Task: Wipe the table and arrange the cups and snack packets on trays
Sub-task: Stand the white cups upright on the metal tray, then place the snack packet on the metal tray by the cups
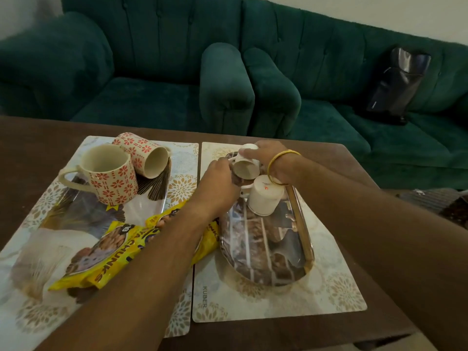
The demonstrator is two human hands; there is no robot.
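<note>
Head view: both hands grasp a white cup (pixel 247 164) over the right tray (pixel 301 211); packets (pixel 106 252) and patterned mugs (pixel 111 173) remain loosely placed.

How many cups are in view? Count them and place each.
4. Upright patterned mug and tipped patterned mug on the left tray; white cup in the right hand; inverted white cup on the right tray.

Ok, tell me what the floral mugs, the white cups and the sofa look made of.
Floral mugs: likely glazed ceramic, with thick walls, a soft sheen and a printed red pattern.
White cups: ceramic or porcelain by their smooth glossy white; could be melamine.
Sofa: green velvet-like fabric, matte pile, tufted back.
</note>
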